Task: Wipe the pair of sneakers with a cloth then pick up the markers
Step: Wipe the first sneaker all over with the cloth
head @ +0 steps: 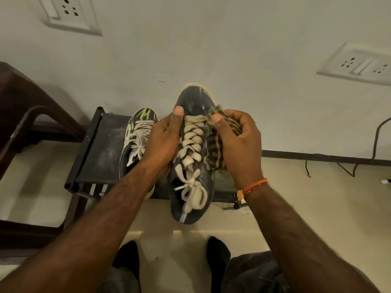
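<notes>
Pale wall [211, 39] straight ahead from where I'm watching, with a socket plate [69, 13] up top left and another socket plate [357, 64] off to the right, beige floor [306, 197] below. A dark brown chair [25, 106] sits on the left. Against the wall is a low black rack [99, 153], dusty on top, and that's what carries the shoes.

One sneaker [137, 140], dark with green scribbles and pale laces, lies on the rack's top toward its middle, toe pointing at the wall. The other sneaker [194, 166] is dark with cream laces and is held up over the rack's front edge, toe near the wall, heel hanging out past the front toward me.

The left hand [163, 142] grips that raised sneaker from its left side, fingers curled under and thumb laid up along the top beside the laces. The right hand [237, 144] has its fingers bunched around a striped cloth [215, 149], thumb pinching it, and the cloth is pressed against the sneaker's right side next to the laces. There's an orange thread band [254, 185] on the right wrist.

A black cable [376, 140] runs down the wall at the far right. I can't make out any markers, unless it's the small thing at the right edge of the floor, too tiny to tell.
</notes>
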